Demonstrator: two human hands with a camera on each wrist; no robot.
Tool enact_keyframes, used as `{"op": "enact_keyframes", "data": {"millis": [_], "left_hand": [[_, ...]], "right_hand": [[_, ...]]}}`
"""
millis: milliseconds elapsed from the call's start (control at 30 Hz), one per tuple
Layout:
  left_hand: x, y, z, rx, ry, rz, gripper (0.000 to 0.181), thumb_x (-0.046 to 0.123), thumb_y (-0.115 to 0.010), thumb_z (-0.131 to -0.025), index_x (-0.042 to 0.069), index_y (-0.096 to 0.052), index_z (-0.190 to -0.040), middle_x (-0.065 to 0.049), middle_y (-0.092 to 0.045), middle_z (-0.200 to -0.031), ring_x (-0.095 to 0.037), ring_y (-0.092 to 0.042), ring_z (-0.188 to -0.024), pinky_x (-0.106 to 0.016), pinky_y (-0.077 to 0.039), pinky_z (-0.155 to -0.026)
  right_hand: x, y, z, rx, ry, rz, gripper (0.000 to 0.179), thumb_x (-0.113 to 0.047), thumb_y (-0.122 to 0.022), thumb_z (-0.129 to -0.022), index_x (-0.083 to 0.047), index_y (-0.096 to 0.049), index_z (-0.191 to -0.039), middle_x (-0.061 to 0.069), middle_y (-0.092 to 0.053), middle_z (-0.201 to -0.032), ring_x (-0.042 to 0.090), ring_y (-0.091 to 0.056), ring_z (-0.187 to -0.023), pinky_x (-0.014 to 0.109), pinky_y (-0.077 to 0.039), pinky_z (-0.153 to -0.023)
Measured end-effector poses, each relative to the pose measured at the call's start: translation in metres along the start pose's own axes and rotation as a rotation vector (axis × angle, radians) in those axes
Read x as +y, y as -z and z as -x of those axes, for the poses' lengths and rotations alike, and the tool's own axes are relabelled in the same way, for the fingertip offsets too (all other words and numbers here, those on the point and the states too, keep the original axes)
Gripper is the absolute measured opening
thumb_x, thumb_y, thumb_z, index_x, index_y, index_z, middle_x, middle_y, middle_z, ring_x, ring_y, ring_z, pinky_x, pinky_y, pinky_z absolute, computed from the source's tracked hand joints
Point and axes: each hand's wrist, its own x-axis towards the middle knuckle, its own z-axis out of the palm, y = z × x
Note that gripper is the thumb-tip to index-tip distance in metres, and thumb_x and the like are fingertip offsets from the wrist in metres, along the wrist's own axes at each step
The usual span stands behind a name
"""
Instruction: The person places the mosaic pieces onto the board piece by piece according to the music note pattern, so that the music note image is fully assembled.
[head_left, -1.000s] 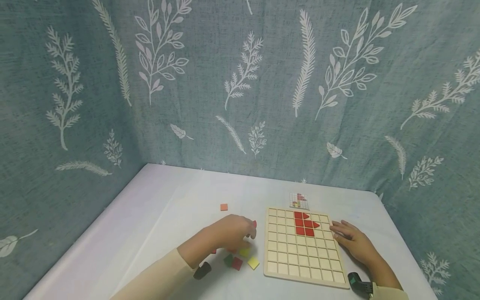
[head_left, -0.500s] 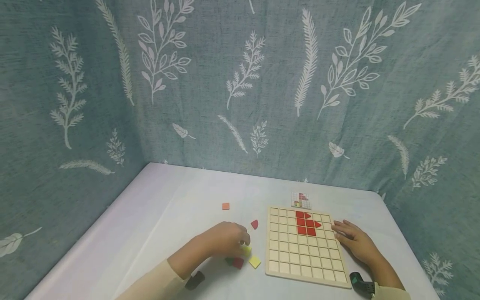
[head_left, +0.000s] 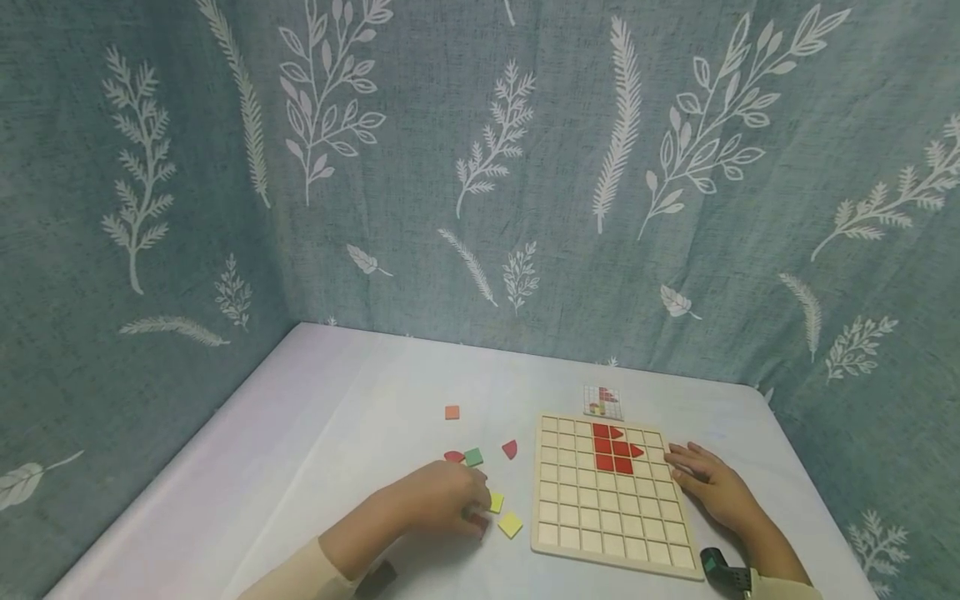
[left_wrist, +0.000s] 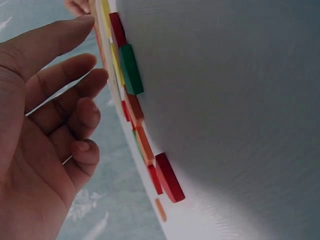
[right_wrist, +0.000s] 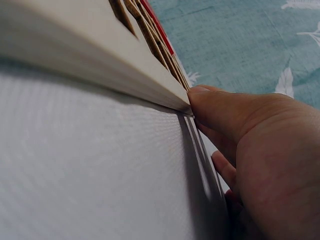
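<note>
My left hand [head_left: 442,498], its fingers loosely bent and nothing between them, is low over a scatter of coloured tiles. Under its fingertips in the head view is a dark red square tile [head_left: 478,523]; the left wrist view shows thumb and fingers apart beside a row of red, green [left_wrist: 131,69] and orange tiles. Two yellow tiles [head_left: 510,525] lie just right of it, and part of the pile is hidden beneath the hand. My right hand [head_left: 708,483] rests at the right edge of the wooden grid board [head_left: 588,517], its thumb touching the board's side.
Several red tiles [head_left: 603,446] fill cells at the board's upper middle. Behind it lies a small pattern card [head_left: 602,402]. A green tile [head_left: 473,457], a red quarter-round tile [head_left: 510,449] and an orange square [head_left: 452,412] lie left of the board. Patterned cloth hangs behind the white table.
My left hand has drawn back toward me and slightly left, uncovering the red quarter-round tile, then a green tile and another red one. The right hand stays at the board's edge.
</note>
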Motion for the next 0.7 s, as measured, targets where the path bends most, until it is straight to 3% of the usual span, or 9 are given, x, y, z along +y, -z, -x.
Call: {"op": "enact_keyframes", "data": {"millis": [233,433,700], "left_hand": [[-0.0007,-0.0059,0.0035,-0.018,0.015,0.017,0.016,0.021,-0.082,-0.077,0.029,-0.074,-0.089,0.024,-0.056,-0.077,0.001,-0.049,-0.068,-0.017,-0.046,-0.069],[-0.0002,-0.0068,0.0028,-0.065,0.039,0.034,0.022,0.015,-0.082,-0.076,0.033,-0.072,-0.082,0.023,-0.053,-0.073,0.001,-0.049,-0.065,-0.018,-0.046,-0.067],[0.0032,0.0014,-0.0055,-0.163,0.084,0.036,0.017,0.019,-0.082,-0.078,0.032,-0.074,-0.086,0.024,-0.056,-0.073,-0.001,-0.052,-0.066,-0.021,-0.049,-0.071]], "right_hand": [[-0.002,-0.0004,0.0008,0.004,0.001,-0.011,0.06,-0.05,-0.061,-0.09,-0.004,-0.062,-0.129,0.017,-0.043,-0.147,0.045,-0.02,-0.14,0.069,-0.012,-0.104],[-0.0018,-0.0009,0.0015,0.002,0.0,-0.032,0.061,-0.051,-0.061,-0.089,-0.003,-0.062,-0.129,0.017,-0.043,-0.147,0.045,-0.02,-0.14,0.069,-0.012,-0.104],[-0.0008,-0.0003,-0.0009,0.006,-0.005,-0.014,0.063,-0.052,-0.061,-0.089,-0.004,-0.062,-0.128,0.016,-0.043,-0.147,0.045,-0.02,-0.14,0.069,-0.013,-0.104]]}}
